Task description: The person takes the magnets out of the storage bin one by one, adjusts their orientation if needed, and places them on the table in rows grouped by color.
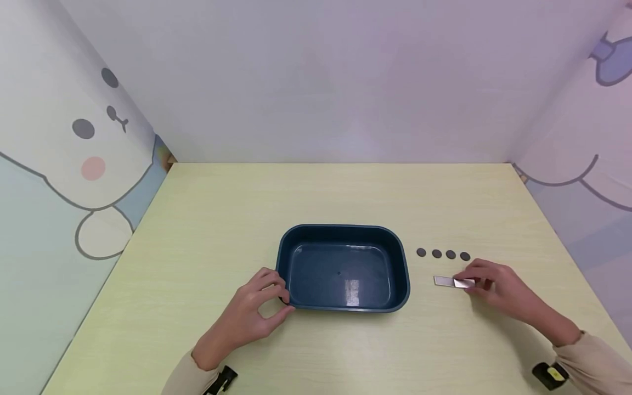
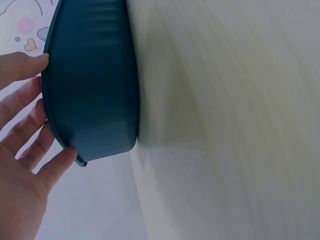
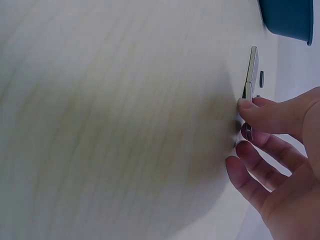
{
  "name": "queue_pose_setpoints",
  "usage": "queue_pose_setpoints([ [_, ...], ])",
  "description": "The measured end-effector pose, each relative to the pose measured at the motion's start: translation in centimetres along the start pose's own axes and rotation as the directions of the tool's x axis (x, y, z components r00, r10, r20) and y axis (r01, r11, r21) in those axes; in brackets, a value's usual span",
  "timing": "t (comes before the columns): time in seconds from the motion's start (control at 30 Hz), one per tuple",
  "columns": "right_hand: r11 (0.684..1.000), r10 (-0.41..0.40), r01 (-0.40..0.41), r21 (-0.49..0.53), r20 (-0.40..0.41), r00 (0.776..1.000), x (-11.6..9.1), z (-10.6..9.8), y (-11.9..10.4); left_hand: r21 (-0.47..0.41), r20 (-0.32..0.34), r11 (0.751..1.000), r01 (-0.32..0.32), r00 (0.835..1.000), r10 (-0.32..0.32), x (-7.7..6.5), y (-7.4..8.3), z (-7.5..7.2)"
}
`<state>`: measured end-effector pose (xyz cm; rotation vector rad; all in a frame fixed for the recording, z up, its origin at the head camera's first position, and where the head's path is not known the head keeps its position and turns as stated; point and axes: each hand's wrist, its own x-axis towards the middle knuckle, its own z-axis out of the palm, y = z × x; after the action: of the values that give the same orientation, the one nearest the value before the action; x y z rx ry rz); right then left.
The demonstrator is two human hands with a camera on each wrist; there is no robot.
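Observation:
A dark blue rectangular plastic basin (image 1: 340,310) stands on the table. My left hand (image 1: 254,307) holds its near left corner, thumb at the front rim and fingers bent at the left side. In the left wrist view, the basin's outer wall (image 2: 95,85) shows beside the fingers. To the right of the basin, my right hand (image 1: 501,288) pinches a small shiny metal bar (image 1: 464,283) between thumb and fingers. Its left end meets a second flat silver bar (image 1: 443,281) lying on the table. From the right wrist view, both bars appear end to end; whether they overlap I cannot tell.
Several small dark discs (image 1: 436,253) lie in a row behind the bars, right of the basin. The light wooden table (image 1: 222,219) is bounded by a pale back wall (image 1: 336,82) and patterned side panels (image 1: 49,230).

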<state>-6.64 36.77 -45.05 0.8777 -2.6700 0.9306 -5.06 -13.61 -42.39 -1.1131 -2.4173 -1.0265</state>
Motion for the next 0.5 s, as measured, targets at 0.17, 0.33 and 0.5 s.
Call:
queue_pose_setpoints([
  [0.17, 0.999, -0.029, 0.029, -0.024, 0.004, 1.000, 0.05, 0.10, 0.02, -0.001, 0.006, 1.000, 0.003, 1.000, -0.003, -0.02, 0.04, 0.03],
  [0.33, 0.993, -0.104, 0.104, -0.047, 0.005, 0.995, 0.15, 0.04, 0.13, 0.002, 0.002, 1.000, -0.006, 1.000, 0.006, 0.07, 0.12, -0.02],
  [0.5, 0.967, -0.184, 0.186, -0.174, 0.032, 0.982, 0.26, -0.09, 0.23, 0.004, -0.003, 1.000, -0.012, 1.000, 0.012, 0.14, 0.14, -0.06],
])
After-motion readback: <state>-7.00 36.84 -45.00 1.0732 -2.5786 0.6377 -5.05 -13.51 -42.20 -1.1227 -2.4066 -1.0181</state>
